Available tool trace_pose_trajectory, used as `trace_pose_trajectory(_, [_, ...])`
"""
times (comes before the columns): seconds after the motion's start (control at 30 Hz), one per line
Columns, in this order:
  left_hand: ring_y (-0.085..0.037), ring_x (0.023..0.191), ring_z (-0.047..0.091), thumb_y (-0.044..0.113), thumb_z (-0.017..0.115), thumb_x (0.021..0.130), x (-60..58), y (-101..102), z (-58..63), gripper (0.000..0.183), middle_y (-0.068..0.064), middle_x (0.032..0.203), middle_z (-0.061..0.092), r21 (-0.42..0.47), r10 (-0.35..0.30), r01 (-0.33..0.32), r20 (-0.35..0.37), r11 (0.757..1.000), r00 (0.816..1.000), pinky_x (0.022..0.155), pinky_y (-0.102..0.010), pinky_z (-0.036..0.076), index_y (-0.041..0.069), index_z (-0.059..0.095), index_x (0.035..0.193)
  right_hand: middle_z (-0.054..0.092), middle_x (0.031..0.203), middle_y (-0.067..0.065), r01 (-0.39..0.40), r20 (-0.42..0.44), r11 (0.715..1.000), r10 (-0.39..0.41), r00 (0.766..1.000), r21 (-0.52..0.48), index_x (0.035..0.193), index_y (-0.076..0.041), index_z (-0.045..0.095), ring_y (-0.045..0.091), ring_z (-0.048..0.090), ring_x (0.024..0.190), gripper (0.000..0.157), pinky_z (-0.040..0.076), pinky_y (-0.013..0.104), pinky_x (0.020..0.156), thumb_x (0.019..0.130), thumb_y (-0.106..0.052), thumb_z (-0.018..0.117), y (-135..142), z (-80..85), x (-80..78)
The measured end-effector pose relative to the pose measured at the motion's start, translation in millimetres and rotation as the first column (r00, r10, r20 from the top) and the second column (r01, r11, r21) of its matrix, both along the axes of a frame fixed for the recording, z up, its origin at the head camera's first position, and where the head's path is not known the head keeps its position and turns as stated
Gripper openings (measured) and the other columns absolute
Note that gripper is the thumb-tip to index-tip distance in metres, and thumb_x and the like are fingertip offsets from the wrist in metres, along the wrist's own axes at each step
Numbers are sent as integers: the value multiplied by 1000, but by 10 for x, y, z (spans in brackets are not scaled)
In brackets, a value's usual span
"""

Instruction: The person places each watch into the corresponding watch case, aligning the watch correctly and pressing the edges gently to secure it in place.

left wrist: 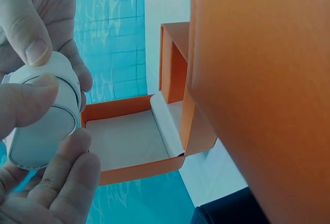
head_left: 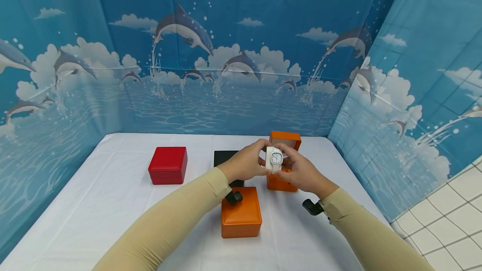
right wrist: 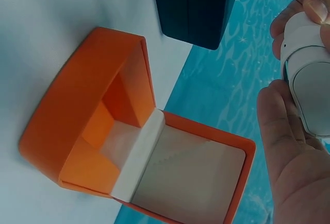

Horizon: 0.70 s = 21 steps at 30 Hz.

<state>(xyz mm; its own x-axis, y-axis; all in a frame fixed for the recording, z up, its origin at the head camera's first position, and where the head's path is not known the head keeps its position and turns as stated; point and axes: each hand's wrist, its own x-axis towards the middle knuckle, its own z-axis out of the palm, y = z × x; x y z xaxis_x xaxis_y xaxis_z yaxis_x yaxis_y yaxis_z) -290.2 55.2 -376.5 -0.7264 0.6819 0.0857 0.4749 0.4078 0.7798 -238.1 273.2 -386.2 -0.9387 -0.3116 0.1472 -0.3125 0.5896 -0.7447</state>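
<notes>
A white wristwatch [head_left: 276, 158] with a squarish face is wrapped round a white watch cushion [head_left: 269, 158]. My left hand [head_left: 246, 162] grips the cushion from the left, while the right hand [head_left: 303, 172] holds the watch side between thumb and fingers. Both hands keep it raised, overlapping an orange box [head_left: 282, 184] in the head view. That box stands with its lid [head_left: 286, 136] up; the right wrist view shows the pale lid lining [right wrist: 191, 170] and the orange inner walls. The left wrist view catches the cushion's smooth oval end [left wrist: 44, 136] among the fingers.
A closed orange box [head_left: 241, 212] stands near the front, below my left wrist. Behind it a black box [head_left: 224, 157] is partly covered by the left arm. A closed red box [head_left: 167, 165] sits to the left on the white tablecloth [head_left: 113, 204]. Dolphin-print curtains hang around the table.
</notes>
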Motion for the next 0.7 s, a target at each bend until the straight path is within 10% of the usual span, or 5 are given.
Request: trace_pose_trajectory(0.7, [-8, 103, 68, 10, 83, 91, 5, 5, 4, 71, -3, 140, 56, 7, -9, 9, 19, 1000, 1000, 90, -25, 61, 17, 43, 149, 51, 151, 18, -13, 2, 1000, 13, 1000, -6, 160, -14, 36, 32, 68, 116, 76, 58, 50, 104, 96, -3, 75, 10, -14, -7])
